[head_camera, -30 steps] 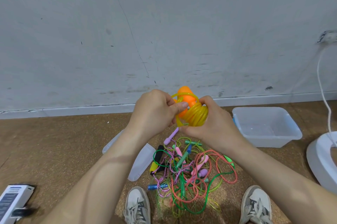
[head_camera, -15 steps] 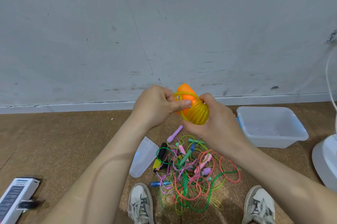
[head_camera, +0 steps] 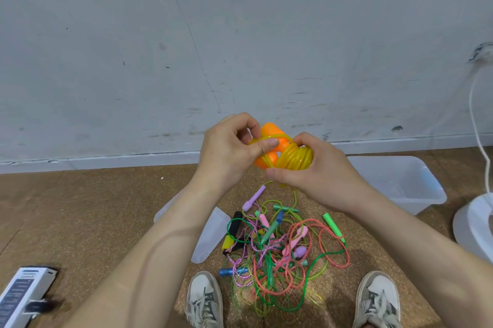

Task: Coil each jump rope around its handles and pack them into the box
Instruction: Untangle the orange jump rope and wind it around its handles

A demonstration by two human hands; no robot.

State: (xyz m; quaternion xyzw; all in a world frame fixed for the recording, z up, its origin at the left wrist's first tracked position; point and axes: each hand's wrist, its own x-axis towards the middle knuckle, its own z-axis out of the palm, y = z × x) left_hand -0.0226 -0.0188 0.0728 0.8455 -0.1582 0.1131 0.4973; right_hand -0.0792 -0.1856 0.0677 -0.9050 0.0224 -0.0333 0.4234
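Rope [head_camera: 296,158], one yellow coil, is gripped by left hand [head_camera: 226,153] and right hand [head_camera: 320,177].

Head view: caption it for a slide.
Left hand and right hand hold a yellow plastic rope coiled round orange handles above a tangled rope pile; clear plastic box nearby.

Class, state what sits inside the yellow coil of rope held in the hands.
Orange handles run through the yellow coil, upper ends showing. The right hand hides their other ends.
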